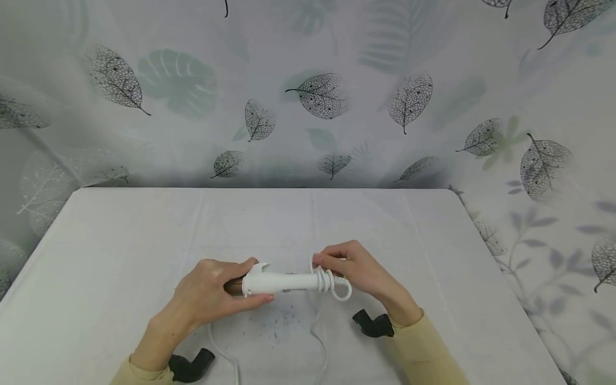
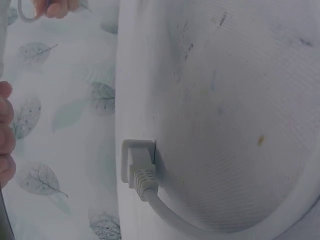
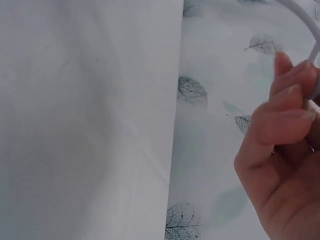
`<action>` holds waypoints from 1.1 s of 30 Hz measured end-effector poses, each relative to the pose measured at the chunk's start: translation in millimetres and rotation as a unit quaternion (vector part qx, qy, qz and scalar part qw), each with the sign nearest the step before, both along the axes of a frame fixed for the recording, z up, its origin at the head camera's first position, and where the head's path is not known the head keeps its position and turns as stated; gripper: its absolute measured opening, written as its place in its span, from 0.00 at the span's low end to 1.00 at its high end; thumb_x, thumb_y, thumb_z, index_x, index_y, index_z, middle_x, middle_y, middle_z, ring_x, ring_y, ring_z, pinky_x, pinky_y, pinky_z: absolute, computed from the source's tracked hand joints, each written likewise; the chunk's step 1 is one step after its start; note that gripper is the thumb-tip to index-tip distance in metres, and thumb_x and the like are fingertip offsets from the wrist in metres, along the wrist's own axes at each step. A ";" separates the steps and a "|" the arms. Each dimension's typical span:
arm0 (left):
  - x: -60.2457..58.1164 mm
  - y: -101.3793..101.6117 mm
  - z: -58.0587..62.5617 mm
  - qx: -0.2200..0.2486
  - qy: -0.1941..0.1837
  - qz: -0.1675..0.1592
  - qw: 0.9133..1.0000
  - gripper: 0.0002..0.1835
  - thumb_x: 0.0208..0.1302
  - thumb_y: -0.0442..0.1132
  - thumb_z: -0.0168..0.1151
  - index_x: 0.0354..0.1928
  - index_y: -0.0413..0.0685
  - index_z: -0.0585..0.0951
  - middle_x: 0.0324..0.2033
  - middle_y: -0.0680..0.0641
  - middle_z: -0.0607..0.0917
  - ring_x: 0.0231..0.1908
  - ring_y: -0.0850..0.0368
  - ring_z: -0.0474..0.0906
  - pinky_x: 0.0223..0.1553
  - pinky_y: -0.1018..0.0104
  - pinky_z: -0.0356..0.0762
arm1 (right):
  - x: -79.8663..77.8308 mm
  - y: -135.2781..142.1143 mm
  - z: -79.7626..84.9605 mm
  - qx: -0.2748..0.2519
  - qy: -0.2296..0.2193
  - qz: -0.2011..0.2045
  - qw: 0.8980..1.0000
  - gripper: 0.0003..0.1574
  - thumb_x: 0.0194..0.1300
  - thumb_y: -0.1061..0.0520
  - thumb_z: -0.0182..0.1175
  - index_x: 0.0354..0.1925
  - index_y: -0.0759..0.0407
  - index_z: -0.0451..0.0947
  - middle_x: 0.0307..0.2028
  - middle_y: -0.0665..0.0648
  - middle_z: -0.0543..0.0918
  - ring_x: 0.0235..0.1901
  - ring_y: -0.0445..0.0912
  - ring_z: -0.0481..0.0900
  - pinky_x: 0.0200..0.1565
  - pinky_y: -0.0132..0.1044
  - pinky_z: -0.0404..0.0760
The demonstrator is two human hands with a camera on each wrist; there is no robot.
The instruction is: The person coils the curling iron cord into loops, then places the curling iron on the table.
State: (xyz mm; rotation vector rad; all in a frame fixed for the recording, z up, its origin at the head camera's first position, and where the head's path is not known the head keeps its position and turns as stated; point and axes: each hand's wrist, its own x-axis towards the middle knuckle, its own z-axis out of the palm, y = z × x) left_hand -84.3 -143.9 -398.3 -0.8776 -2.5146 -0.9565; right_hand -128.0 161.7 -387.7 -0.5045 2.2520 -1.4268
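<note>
A white curling iron (image 1: 289, 282) is held level above the table, its brownish barrel (image 1: 233, 287) partly covered by my left hand (image 1: 204, 291). That hand grips the barrel end, with the thumb along the near side of the white body. Around the handle's right end run several turns of white power cord (image 1: 324, 279). My right hand (image 1: 356, 267) pinches the cord there; its curled fingers (image 3: 285, 125) also show in the right wrist view. In the left wrist view, a white plug (image 2: 139, 162) hangs on the cord, and only the left fingertips appear at the edge.
A white-covered table (image 1: 120, 240) lies beneath, with dark specks (image 1: 284, 321) below the iron. Lengths of cord (image 1: 320, 342) trail toward the near edge. Black curved pieces (image 1: 372, 324) sit at both wrists. A leaf-patterned backdrop (image 1: 289, 48) rises behind the table.
</note>
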 end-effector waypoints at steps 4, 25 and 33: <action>0.2 -1.3 -0.3 -0.014 -0.011 0.011 1.000 0.25 0.47 0.64 0.76 0.43 0.57 0.88 0.20 0.69 0.76 0.19 0.77 0.62 0.20 0.84 0.60 | 0.1 -1.3 1.1 0.006 0.019 -0.023 1.000 0.15 0.73 0.49 0.59 0.30 0.52 0.83 0.27 0.59 0.77 0.29 0.45 0.71 0.31 0.33 0.69; -1.7 -4.3 0.0 -0.037 -0.024 0.014 0.999 0.28 0.47 0.64 0.76 0.45 0.54 0.89 0.19 0.66 0.77 0.19 0.76 0.62 0.21 0.83 0.61 | 2.0 -1.5 7.0 -0.106 -0.025 -0.037 0.993 0.22 0.78 0.52 0.49 0.30 0.65 0.73 0.28 0.56 0.76 0.37 0.50 0.75 0.52 0.49 0.72; -1.9 -5.2 -0.1 -0.053 -0.037 0.015 0.998 0.22 0.48 0.65 0.75 0.40 0.62 0.86 0.16 0.69 0.68 0.18 0.76 0.59 0.19 0.83 0.57 | 3.1 -1.1 7.7 -0.107 -0.018 -0.032 0.994 0.23 0.78 0.48 0.51 0.30 0.62 0.74 0.22 0.54 0.71 0.31 0.48 0.72 0.48 0.44 0.70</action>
